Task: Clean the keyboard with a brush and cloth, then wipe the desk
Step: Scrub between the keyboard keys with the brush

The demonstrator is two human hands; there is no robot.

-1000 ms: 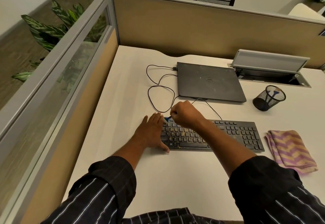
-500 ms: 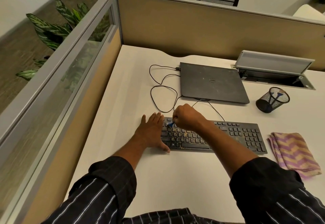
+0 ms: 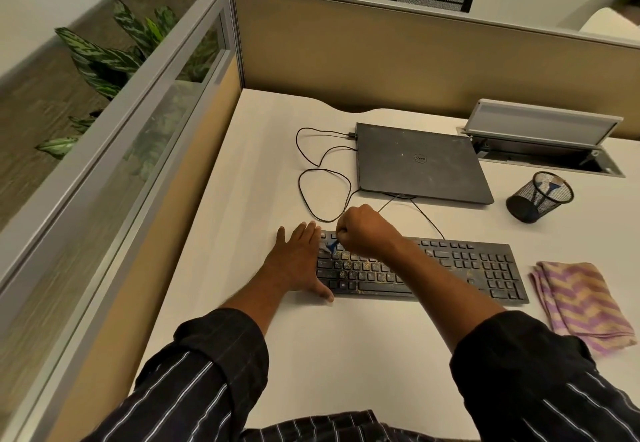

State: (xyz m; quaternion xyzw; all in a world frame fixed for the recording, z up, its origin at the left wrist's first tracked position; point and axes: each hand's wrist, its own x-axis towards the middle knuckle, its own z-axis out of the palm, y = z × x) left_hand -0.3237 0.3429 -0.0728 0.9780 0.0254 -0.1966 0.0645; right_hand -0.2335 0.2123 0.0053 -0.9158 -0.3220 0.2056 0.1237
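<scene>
Brush [image 3: 331, 245] pinched in my right hand [image 3: 363, 230] | left hand [image 3: 298, 261] spread flat, steadying keyboard [image 3: 450, 268] | risk: hard strokes scatter crumbs onto desk [image 3: 346, 355].

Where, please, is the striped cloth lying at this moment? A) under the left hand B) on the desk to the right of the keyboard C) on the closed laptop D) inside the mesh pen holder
B: the folded cloth lies flat on the desk just beyond the right end of the keyboard, untouched by either hand.
</scene>
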